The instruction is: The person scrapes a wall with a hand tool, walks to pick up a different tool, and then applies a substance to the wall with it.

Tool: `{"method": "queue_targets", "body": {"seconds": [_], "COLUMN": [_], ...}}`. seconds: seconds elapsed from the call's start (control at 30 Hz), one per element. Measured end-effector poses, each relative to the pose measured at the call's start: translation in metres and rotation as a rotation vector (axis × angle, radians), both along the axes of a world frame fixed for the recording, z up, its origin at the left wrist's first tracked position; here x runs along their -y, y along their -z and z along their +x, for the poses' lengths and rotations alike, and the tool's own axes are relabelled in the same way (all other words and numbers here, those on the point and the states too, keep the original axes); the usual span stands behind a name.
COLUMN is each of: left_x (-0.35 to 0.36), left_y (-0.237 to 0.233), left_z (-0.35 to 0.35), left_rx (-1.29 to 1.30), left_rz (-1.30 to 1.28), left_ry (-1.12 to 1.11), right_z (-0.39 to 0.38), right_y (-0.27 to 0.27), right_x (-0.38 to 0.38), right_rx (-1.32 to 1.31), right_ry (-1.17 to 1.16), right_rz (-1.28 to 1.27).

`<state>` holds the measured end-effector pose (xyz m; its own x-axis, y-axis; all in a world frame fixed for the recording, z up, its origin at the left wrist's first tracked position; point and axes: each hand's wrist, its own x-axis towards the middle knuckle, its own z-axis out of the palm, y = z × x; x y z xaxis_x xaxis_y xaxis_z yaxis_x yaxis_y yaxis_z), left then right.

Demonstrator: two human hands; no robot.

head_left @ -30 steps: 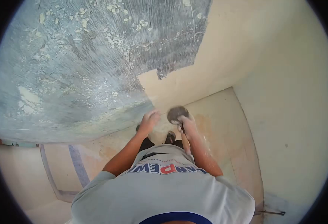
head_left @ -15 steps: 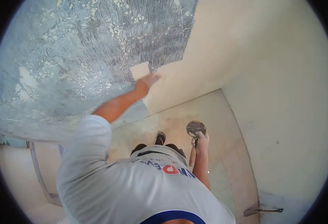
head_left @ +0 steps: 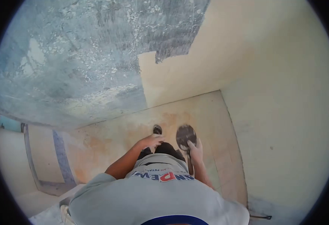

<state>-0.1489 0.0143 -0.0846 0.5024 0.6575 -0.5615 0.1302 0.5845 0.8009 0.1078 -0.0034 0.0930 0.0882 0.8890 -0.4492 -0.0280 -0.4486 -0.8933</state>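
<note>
My right hand (head_left: 196,153) grips a dark, round, pan-like tool (head_left: 185,135), with the thumb over its near edge. A handle-like part runs back beside the wrist. The tool's face is smeared by motion. My left hand (head_left: 151,141) is in front of my body, above the legs, with fingers stretched to the right. Nothing shows in it. Ahead, the wall carries a rough blue-grey surface (head_left: 93,48) with pale flecks. A smooth cream coat (head_left: 172,78) borders it in a stepped edge.
A plain pale wall (head_left: 280,112) stands at right, meeting the stained floor (head_left: 104,140). A thin dark-handled tool (head_left: 261,217) lies at lower right, partly hidden by my shirt. A framed opening (head_left: 44,157) is at left. One shoe (head_left: 157,129) shows below me.
My left hand has come off the wall at the edge of the cream coat and down to waist level. The round tool in my right hand has shifted slightly left and tilted.
</note>
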Motion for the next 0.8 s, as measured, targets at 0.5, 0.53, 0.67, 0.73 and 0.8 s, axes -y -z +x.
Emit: {"method": "queue_targets", "body": {"seconds": [0.5, 0.53, 0.67, 0.73, 0.8], "left_x": [-0.171, -0.181, -0.200, -0.208, -0.218], "left_y": [-0.141, -0.135, -0.150, -0.148, -0.145], "left_z": [0.007, 0.005, -0.002, -0.005, -0.005], "left_rx": [0.356, 0.347, 0.301, 0.277, 0.223], "left_rz": [0.309, 0.331, 0.360, 0.268, 0.267], "left_ry": [-1.134, -1.186, -1.233, -1.303, -1.353], "right_z": [-0.149, -0.150, -0.160, -0.173, -0.188], "right_y": [-0.008, -0.001, 0.022, 0.027, 0.031], "right_x": [-0.235, -0.244, -0.281, -0.288, -0.298], "right_rx": [-0.231, -0.237, -0.212, -0.133, -0.143], "right_ry": [-0.198, -0.200, -0.302, -0.320, -0.204], "right_rz": [0.334, 0.324, 0.310, 0.319, 0.367]}}
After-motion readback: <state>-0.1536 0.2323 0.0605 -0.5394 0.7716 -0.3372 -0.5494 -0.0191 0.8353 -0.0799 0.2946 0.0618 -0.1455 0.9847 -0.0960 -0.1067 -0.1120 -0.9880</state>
